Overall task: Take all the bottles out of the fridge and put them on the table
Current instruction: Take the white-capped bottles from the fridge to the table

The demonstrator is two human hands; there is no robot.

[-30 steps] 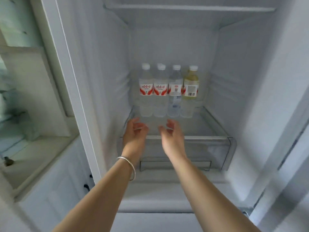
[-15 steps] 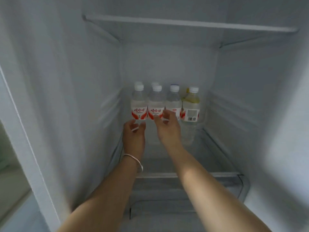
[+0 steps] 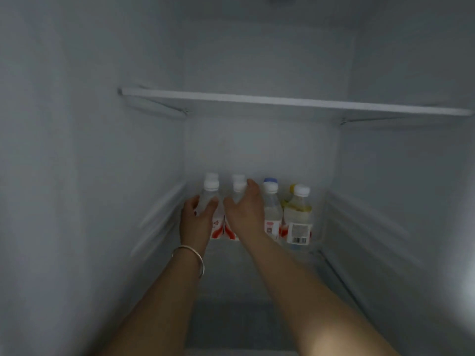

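Standing upright at the back of the fridge (image 3: pixel 77 176), long axes vertical, caps up: a front row of four bottles, with more caps showing behind. Curling round the shoulder of the leftmost bottle (image 3: pixel 210 199): left hand (image 3: pixel 196 219), bangle (image 3: pixel 189 260) on its wrist. Wrapping the second bottle (image 3: pixel 238 191) just to the right of that: right hand (image 3: pixel 245 214), one finger reaching up beside the cap. Standing untouched further right of the right hand: a clear bottle (image 3: pixel 271 209), then a yellowish bottle (image 3: pixel 298 214) bearing a barcode label.

Compared with half a second ago: both hands now sitting higher, at the shoulders rather than at the red-and-white labels; bottles not lifted; view pushing deeper in, shelf (image 3: pixel 282 101) sitting lower in frame.

Label writing blurring beyond reading; only red-and-white bands and the barcode making out.
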